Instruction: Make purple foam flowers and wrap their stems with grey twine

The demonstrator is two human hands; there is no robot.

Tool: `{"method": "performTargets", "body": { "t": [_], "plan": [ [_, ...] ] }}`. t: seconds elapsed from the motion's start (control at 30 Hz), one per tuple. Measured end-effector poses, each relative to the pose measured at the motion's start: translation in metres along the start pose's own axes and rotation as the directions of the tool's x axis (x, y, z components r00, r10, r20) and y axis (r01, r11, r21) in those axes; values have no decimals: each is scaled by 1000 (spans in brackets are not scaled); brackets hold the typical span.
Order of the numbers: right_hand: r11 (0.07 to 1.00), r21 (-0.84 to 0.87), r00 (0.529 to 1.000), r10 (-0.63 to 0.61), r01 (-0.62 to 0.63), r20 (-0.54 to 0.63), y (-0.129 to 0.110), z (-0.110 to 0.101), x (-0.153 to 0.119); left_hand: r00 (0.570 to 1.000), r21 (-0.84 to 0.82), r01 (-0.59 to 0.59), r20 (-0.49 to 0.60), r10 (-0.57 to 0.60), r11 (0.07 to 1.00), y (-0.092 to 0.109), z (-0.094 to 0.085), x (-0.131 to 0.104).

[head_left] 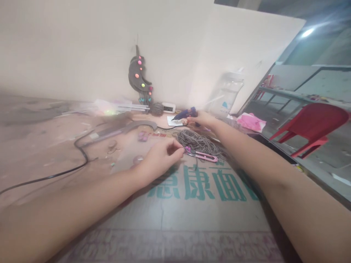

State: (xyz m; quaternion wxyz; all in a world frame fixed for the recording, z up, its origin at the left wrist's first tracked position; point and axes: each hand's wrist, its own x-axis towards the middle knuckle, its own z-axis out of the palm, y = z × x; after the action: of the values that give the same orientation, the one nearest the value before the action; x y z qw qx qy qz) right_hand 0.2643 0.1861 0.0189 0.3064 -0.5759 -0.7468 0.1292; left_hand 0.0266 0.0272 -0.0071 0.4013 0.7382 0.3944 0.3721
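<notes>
My right hand [201, 121] is closed around the handle of a dark blue hot glue gun [186, 113]. Its nozzle points left, over a small white card [174, 121]. Nearer to me, my left hand [166, 155] is closed in a pinch, with a small purple piece [188, 149] at its fingertips; blur hides what kind it is. Just right of those fingertips lies a pink utility knife [204, 156]. Behind the knife is a loose heap of grey yarn [197, 141].
A grey crescent ornament with coloured balls [138, 75] hangs on the wall. A yarn ball [157, 109], a white digital display [168, 107] and a clear bottle [227, 93] stand behind. A black cable [60, 175] crosses the left side. A red chair [315, 122] stands beyond the table.
</notes>
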Motion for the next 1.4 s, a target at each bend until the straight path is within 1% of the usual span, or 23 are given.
{"method": "performTargets", "body": {
  "t": [0.1,0.2,0.33,0.37,0.4,0.43,0.47,0.5,0.57,0.63,0.7,0.73,0.8,0.87,0.93,0.97,1.0,1.1,1.13,1.17,1.23,1.33,1.4],
  "plan": [
    [996,-43,995,86,-84,44,-5,-13,-6,1000,11,9,-7,-9,1000,1,0,-1],
    [990,-82,994,114,-114,-3,-15,-30,-23,1000,-13,6,-8,-6,1000,1,0,0],
    [986,-97,979,121,-138,-161,-36,-45,-66,1000,-17,-16,-17,16,1000,0,0,1],
    [988,-84,976,109,-126,-191,-44,-45,-81,999,-6,-23,-22,23,1000,1,-1,1],
    [997,-1,981,77,-78,-180,-52,-43,-97,999,8,-30,-28,30,1000,1,-1,1],
    [991,123,992,60,-46,-115,-60,-40,-114,999,25,-38,-35,39,999,2,-1,1],
    [962,266,998,68,-68,10,-69,-35,-131,998,44,-47,-43,49,998,3,-1,0],
    [912,388,986,78,-131,150,-76,-29,-148,997,67,-56,-52,60,996,4,-2,0],
    [790,549,939,95,-272,329,-88,-16,-173,995,102,-67,-70,74,993,5,-2,0],
    [667,637,895,103,-386,434,-93,-7,-187,994,118,-65,-79,75,991,5,-2,-1],
    [631,653,878,98,-419,468,-93,-2,-190,995,118,-62,-72,71,991,4,-2,-1],
    [660,638,886,94,-396,453,-91,-2,-189,995,120,-63,-64,71,991,3,-2,-1],
    [792,549,938,82,-267,337,-85,-5,-185,996,133,-65,-51,72,989,2,-1,-1],
    [932,355,986,15,-74,167,-78,-7,-182,997,151,-65,-40,72,986,1,-1,-1],
    [987,97,991,-131,127,27,-71,-9,-181,997,159,-68,-27,73,985,2,-1,-1],
    [972,-26,972,-235,235,-14,-67,-9,-181,997,156,-68,-19,72,985,2,-1,-1],
    [930,-132,936,-351,343,-38,-64,-9,-181,998,150,-66,-11,68,986,2,-1,-1],
    [732,-344,770,-637,588,-42,-59,-8,-181,998,139,-61,9,60,988,4,-1,-2],
    [683,-380,730,-683,623,-30,-59,-8,-181,998,139,-62,16,61,988,4,-1,-2],
    [657,-398,710,-704,640,-21,-60,-7,-181,998,138,-66,25,63,988,4,-1,-2],
    [658,-380,704,-710,650,-25,-65,-6,-180,997,127,-66,52,60,990,3,0,-3],
    [730,-268,743,-666,629,-70,-73,-4,-178,994,92,-51,105,41,994,2,2,-5],
    [816,-167,813,-573,553,-106,-78,-3,-178,991,86,-51,129,40,995,1,2,-6]
  ]
}}
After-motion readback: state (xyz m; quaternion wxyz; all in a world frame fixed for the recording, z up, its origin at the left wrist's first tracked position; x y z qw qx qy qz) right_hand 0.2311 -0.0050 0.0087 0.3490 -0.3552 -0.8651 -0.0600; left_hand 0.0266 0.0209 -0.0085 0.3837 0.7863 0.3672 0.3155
